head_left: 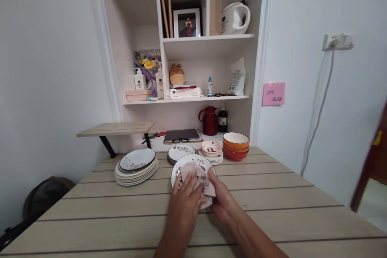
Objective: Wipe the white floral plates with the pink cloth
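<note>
Far left: dark, rounded object [48, 199] beside the table [260, 217]. Next, raised wooden shelf [116, 129] on black legs. In front of it and to its right, plate stack [136, 173], uppermost plate white with floral print and dark rim. Right of that, a lower stack of small plates [181, 152]; behind, a dark flat object [183, 134] with glasses [180, 140] at its front edge.

Centre: white patterned plate [183, 162], near the person, in front of the small plates. Left hand [186, 193] over the plate, fingers partly spread and slightly bent, lying on a bunched pale pink cloth [189, 169]; cannot tell whether they grip it. Cloth touches the plate's face. Right hand [223, 201] closed on the plate's right edge, thumb on top, other fingers mostly hidden. Cannot tell whether the plate's underside touches the table.

Right of centre: pink-and-white dish [211, 147] atop stacked saucers [217, 160]; dark red jug [209, 121] behind, dark bottle [223, 120] just beside it. Then nested bowls [236, 147], orange above, red lowest. Farther right, pink note [273, 94] on the wall.
</note>
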A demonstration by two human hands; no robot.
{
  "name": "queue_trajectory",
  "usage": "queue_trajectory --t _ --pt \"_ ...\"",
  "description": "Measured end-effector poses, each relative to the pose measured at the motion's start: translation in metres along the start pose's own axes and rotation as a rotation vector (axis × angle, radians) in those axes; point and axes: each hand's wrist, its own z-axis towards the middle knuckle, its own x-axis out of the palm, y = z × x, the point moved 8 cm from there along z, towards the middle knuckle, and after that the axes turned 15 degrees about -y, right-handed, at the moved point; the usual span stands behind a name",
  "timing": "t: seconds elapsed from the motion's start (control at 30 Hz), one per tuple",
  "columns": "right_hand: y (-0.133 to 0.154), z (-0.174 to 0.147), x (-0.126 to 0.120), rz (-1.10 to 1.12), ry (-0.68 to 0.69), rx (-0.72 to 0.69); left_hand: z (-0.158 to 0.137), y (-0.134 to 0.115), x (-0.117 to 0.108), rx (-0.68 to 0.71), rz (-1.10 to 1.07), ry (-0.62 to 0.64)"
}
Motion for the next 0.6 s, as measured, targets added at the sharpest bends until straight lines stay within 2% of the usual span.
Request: queue_trajectory --t 0.17,0.3,0.37,0.47,0.6 --pt "-0.019 -0.005 0.012 -0.091 0.069 0.045 0.002 0.018 -0.011 -0.088 0.098 -0.110" --pt "-0.018 -0.005 0.007 -0.085 -0.020 0.071 -0.004 0.032 -0.021 -0.134 0.241 -0.251" --pt "-0.015 -0.004 0.003 -0.081 -0.050 0.088 -0.006 0.029 -0.025 -0.107 0.252 -0.302" --pt "-0.006 -0.003 0.004 0.005 0.013 0.063 -0.006 0.014 -0.027 -0.053 0.212 -0.351" --pt "-0.001 -0.002 0.009 0.053 0.109 0.036 -0.003 -0.006 -0.020 0.010 0.097 -0.280"
